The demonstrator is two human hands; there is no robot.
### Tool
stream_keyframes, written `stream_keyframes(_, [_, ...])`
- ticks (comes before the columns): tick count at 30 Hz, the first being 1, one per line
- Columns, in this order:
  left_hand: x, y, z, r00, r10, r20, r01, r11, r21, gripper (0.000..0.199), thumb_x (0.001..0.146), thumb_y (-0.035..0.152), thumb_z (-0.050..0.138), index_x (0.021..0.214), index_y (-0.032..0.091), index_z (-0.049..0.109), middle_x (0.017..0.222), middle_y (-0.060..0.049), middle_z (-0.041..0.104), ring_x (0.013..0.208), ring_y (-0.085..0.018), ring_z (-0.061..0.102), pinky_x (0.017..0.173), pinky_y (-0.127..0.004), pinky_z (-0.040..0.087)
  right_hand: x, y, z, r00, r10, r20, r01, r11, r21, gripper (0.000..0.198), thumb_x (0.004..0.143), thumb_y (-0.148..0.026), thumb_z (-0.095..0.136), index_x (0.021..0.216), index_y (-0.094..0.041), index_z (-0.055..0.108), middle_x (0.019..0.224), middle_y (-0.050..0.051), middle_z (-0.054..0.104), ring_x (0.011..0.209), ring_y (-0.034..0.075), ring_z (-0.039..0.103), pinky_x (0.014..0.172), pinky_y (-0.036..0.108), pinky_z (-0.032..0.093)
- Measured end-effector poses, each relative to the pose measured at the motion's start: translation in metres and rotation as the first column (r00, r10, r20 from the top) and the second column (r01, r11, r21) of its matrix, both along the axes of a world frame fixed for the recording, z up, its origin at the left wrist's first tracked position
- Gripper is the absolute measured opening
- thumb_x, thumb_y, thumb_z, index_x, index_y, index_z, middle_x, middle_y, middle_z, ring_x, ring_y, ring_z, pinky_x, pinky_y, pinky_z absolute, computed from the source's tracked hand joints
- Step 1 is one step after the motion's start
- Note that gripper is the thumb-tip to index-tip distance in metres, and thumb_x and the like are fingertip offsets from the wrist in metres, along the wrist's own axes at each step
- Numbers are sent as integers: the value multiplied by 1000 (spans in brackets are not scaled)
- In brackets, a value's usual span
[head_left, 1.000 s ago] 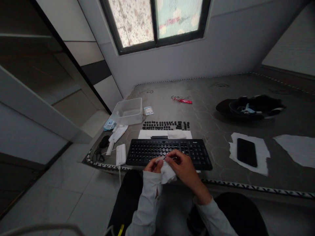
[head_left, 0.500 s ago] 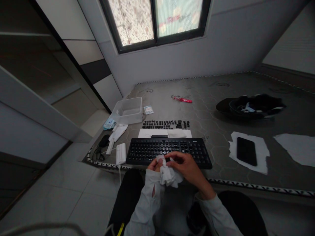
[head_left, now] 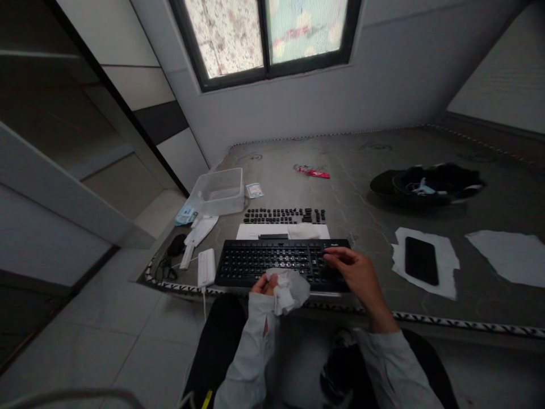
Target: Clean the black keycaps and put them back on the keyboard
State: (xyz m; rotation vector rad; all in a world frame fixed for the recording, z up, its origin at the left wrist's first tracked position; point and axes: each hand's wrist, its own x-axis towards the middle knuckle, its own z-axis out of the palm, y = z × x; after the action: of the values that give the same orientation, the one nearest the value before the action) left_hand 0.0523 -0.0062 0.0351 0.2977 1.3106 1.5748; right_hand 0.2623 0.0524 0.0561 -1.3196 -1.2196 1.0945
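Observation:
A crumpled white tissue (head_left: 290, 288) is bunched in my left hand (head_left: 264, 285), whose fingers and thumb are closed on it just in front of the keyboard. Over the right part of the black keyboard (head_left: 259, 267) is my right hand (head_left: 353, 271), thumb and forefinger pinched at a small black keycap near the number pad; the fingers partly hide it. Many middle key positions on the keyboard look bare and shiny. Behind it, loose black keycaps (head_left: 272, 215) lie in rows. A white sheet (head_left: 251, 232) between them bears a dark strip (head_left: 273, 236) and a folded white tissue (head_left: 304, 231).
A clear plastic box (head_left: 221, 193) and a small packet (head_left: 254, 191) stand back left. A white power bank (head_left: 206, 268) with a cable lies left of the keyboard. At right are a phone (head_left: 421, 260) on white paper and a black cap (head_left: 426, 184). A red item (head_left: 314, 172) lies farther back.
My right hand has left the tissue, where a small black piece showed between my hands, and moved right to the number pad. My left hand still grips the tissue.

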Motion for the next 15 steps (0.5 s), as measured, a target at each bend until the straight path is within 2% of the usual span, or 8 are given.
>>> stream_keyframes(5, [-1,3,-12,1000,10,15,-9,1000,-29,54,34,43,93,72,12,72,61,-7,73,55,-21,67,53,-28,51,26,9,-22,956,-118,270,114,993,30,34,76,-50,66,92,-22,76,89,7,77,82,24,69,77,36,51])
stream_keyframes(8, [2,4,-17,1000,23,-7,-23,999,-22,52,36,42,93,74,12,73,62,-8,73,55,-21,67,53,-28,50,25,13,-28,916,-104,388,75,993,90,29,80,-47,62,90,-24,76,94,6,76,89,24,68,86,38,48])
stream_keyframes(11, [2,4,-21,1000,13,-26,-13,1000,-18,52,37,42,92,74,12,73,63,-8,73,54,-20,66,52,-28,50,22,17,-30,860,-102,500,29,988,152,28,83,-44,59,87,-23,76,96,7,72,91,24,64,88,38,46])
stream_keyframes(15, [0,5,-24,999,15,-36,-16,1000,-26,55,36,47,92,74,11,73,62,-9,73,53,-21,66,51,-28,50,20,21,-32,794,-112,597,18,987,161,25,82,-41,60,86,-24,78,99,8,61,96,23,59,90,37,45])
